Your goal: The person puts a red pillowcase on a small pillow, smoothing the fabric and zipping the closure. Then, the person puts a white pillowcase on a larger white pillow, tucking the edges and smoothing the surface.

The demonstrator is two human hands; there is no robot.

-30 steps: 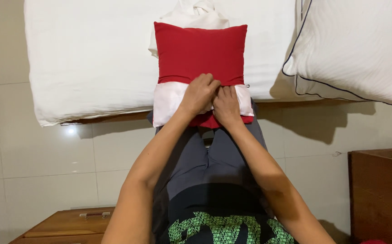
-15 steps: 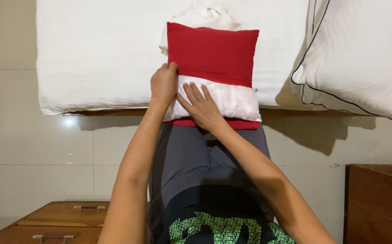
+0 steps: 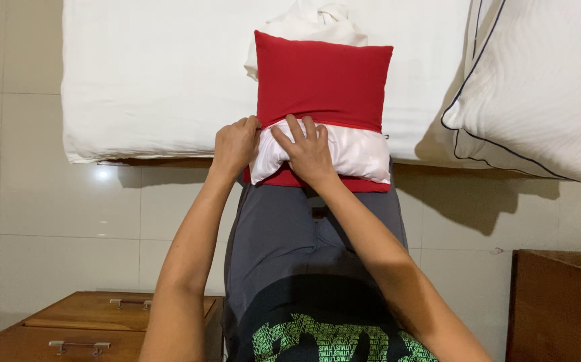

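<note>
At the near edge of the bed (image 3: 156, 80), a red pillow cover (image 3: 324, 80) lies flat on the white sheet with a white pillow insert (image 3: 351, 153) bulging out of its open end. The person stands pressed up against the mattress, thighs against the cover's lower flap, which seems to pin it in place while both hands work at the opening. The left hand (image 3: 235, 144) is curled at the left corner of the cover's mouth, fingers bunched as if pinching the red fabric edge, though the pinch itself is turned away from me and I cannot tell exactly what it grips. The right hand (image 3: 309, 151) lies spread, palm down, on the white insert, fingers pointing toward the cover's mouth and pressing rather than closing on anything (a flat push suits soft stuffing).

Some white cloth (image 3: 307, 23) is bunched just beyond the far end of the cover; whether it is a towel or more bedding is hard to say. A large white pillow with dark piping (image 3: 538, 87) sits to the right, cut off by the frame. Wooden furniture (image 3: 89, 325) shows at the near left, and another wooden piece (image 3: 558, 305) at the near right, both only partly in view.
</note>
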